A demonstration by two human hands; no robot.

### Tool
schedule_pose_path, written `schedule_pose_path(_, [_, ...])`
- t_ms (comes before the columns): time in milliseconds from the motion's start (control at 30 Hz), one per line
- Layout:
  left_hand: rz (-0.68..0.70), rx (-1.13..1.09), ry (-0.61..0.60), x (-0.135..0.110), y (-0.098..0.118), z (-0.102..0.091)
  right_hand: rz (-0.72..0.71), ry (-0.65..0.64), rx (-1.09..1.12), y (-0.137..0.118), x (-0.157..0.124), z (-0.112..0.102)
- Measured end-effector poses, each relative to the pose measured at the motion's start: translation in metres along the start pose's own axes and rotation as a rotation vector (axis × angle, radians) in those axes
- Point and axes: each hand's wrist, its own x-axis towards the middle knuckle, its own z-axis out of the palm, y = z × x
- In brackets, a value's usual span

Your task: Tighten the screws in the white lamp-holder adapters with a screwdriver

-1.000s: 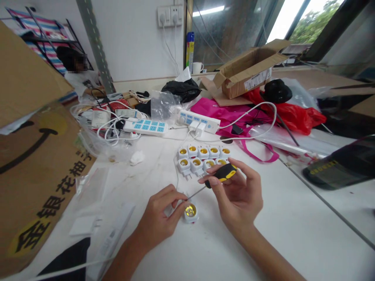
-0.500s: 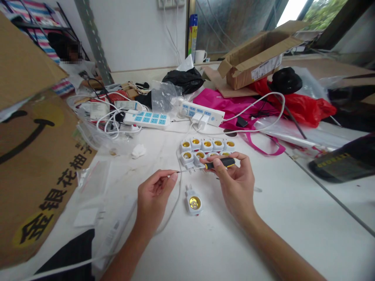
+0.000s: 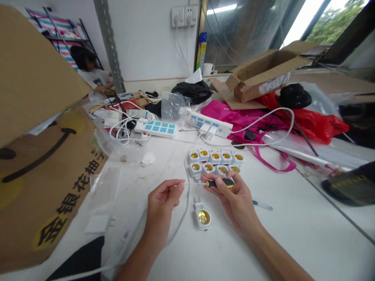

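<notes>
My right hand [image 3: 234,197] is wrapped round the black and yellow handle of a screwdriver [image 3: 220,183]. Its thin metal shaft points left, nearly level above the table. At the far end my left hand [image 3: 164,199] pinches the tip between thumb and forefinger, so the tip itself is hidden. Below the shaft, a white plug-in lamp socket [image 3: 202,217] with a gold-coloured inside lies alone, its prongs pointing away from me. Just beyond my hands stand two rows of similar lamp sockets [image 3: 215,157], some partly covered by my right fingers.
A pen [image 3: 263,205] lies right of my right hand. Two power strips [image 3: 156,127] with white cables cross the back. A cardboard box [image 3: 47,195] takes up the left side; an open carton [image 3: 258,78] sits behind. Beyond the table is another person [image 3: 98,78].
The view has tilted, so everything sits lower and further right. The screwdriver is now closer to level, both hands still on it. The blue end of the pen has come into sight.
</notes>
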Motion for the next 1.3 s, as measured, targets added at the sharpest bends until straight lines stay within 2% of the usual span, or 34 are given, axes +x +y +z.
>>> schedule_pose_path(100, [0.005, -0.055, 0.008, -0.002, 0.002, 0.002, 0.038, -0.044, 0.021, 0.003, 0.001, -0.003])
schedule_pose_path(233, [0.02, -0.084, 0.017, -0.003, 0.004, 0.004, 0.045, -0.016, 0.071, 0.004, 0.003, -0.004])
schedule_pose_path(433, [0.053, -0.044, 0.015, -0.002, 0.004, -0.001, 0.056, -0.004, 0.097, -0.001, 0.004, -0.003])
schedule_pose_path(633, [0.074, -0.016, 0.036, -0.002, 0.005, -0.001, 0.046, -0.047, 0.036, -0.001, 0.002, 0.001])
schedule_pose_path(833, [0.09, 0.063, -0.025, -0.003, 0.002, -0.003, 0.015, -0.065, 0.022, 0.001, -0.001, 0.004])
schedule_pose_path(967, [0.173, 0.171, 0.0, -0.005, 0.0, -0.004, 0.012, -0.068, 0.038, 0.004, -0.001, 0.002])
schedule_pose_path(1133, [0.304, 0.263, -0.001, -0.011, 0.009, 0.0, 0.009, -0.045, 0.096, 0.008, 0.0, 0.0])
schedule_pose_path(1300, [0.339, 0.248, -0.005, -0.019, 0.014, 0.01, 0.014, 0.013, 0.147, 0.0, -0.003, 0.003])
